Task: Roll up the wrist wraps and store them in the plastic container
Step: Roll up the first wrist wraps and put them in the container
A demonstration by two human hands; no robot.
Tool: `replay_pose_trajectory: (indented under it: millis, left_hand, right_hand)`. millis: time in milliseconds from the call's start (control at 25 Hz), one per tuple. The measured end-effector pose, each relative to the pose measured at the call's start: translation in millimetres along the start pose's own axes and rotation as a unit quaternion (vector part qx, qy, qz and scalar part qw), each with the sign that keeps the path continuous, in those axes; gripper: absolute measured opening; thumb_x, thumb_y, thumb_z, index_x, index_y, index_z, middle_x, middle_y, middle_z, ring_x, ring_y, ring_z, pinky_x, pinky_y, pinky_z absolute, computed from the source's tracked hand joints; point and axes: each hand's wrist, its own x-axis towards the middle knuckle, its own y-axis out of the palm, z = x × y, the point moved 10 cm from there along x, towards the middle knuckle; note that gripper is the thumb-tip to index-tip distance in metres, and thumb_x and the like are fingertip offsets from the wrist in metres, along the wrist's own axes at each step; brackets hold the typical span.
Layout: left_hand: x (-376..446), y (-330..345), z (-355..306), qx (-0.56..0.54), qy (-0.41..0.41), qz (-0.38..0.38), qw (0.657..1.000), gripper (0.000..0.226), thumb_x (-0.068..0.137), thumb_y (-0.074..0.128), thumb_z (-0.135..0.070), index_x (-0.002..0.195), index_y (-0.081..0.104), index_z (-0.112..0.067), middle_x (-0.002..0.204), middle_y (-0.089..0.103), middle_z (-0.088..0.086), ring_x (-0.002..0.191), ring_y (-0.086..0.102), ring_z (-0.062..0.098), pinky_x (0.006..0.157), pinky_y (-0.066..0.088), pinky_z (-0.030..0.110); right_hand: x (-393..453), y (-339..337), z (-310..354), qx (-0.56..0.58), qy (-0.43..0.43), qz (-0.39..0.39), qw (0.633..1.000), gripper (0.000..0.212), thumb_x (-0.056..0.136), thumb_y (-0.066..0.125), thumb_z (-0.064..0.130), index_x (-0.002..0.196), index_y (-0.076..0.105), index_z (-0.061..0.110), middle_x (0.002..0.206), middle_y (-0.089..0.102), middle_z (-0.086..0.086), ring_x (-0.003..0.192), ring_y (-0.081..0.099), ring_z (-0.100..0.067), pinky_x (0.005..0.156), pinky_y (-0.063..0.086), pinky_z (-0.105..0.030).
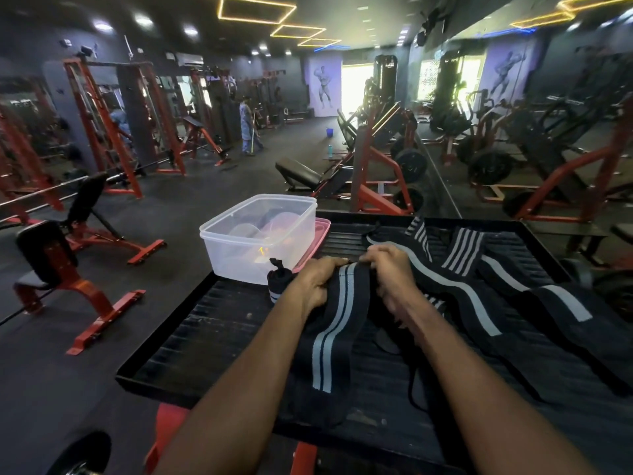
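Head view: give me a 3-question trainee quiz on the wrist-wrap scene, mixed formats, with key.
1. True or false: the plastic container already has its pink lid closed on top.
2. Multiple choice: what do the left hand and right hand grip together? A) the container B) the far end of a two-stripe wrist wrap C) a dumbbell
3. Fill in: one rolled wrap stands on the black tray, right ____ the container.

Key:
1. False; the container is open and the lid lies under it.
2. B
3. beside (in front of)

striped wrist wraps (342, 323) unrolled, clear plastic container (260, 238) open
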Motion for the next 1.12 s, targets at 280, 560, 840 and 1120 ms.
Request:
replay_pose_trajectory:
  millis: [280, 560, 840, 1120]
  left_hand:
    - [-1.0, 22.9, 0.0, -0.073, 0.004, 0.125, 0.989, 0.013, 0.086, 0.063, 0.003, 0.097, 0.067, 0.008, 0.083, 0.07, 0.018, 0.069, 0.069, 0.025, 0.074, 0.061, 0.036]
    - [11.5, 13.0, -6.9, -0.008, 0.106, 0.099, 0.989, 0.019, 0.087, 0.075, -0.018, 0.102, 0.073, -0.006, 0.102, 0.075, 0.017, 0.091, 0.071, 0.027, 0.087, 0.059, 0.041]
    - [12.8, 14.3, -11.7, 0.047, 0.156, 0.092, 0.982, 0.011, 0.085, 0.078, -0.016, 0.092, 0.075, -0.009, 0.096, 0.077, 0.013, 0.09, 0.071, 0.027, 0.089, 0.057, 0.04]
    - [15.4, 11.8, -17.7, 0.093, 0.213, 0.051, 0.971, 0.006, 0.087, 0.076, -0.02, 0.087, 0.077, -0.014, 0.087, 0.076, 0.002, 0.086, 0.069, 0.016, 0.083, 0.055, 0.029]
  right_hand:
    - [1.9, -7.5, -22.2, 0.093, 0.128, 0.028, 0.987, 0.01, 0.071, 0.059, 0.004, 0.078, 0.064, 0.009, 0.074, 0.057, -0.009, 0.057, 0.056, -0.02, 0.055, 0.046, -0.032]
    - [2.5, -0.4, -21.5, 0.001, 0.138, 0.071, 0.988, 0.02, 0.079, 0.06, 0.002, 0.097, 0.07, -0.004, 0.096, 0.071, -0.021, 0.081, 0.07, -0.037, 0.086, 0.057, -0.047]
    - [13.3, -20.1, -3.1, -0.066, 0.011, 0.023, 0.997, 0.02, 0.091, 0.072, 0.023, 0.087, 0.077, 0.004, 0.091, 0.078, -0.017, 0.093, 0.074, -0.037, 0.085, 0.058, -0.053]
    - [10.2, -18.9, 13.7, -0.122, -0.044, 0.028, 0.991, 0.004, 0.085, 0.076, 0.005, 0.083, 0.078, 0.007, 0.092, 0.077, -0.013, 0.084, 0.072, -0.022, 0.085, 0.059, -0.045]
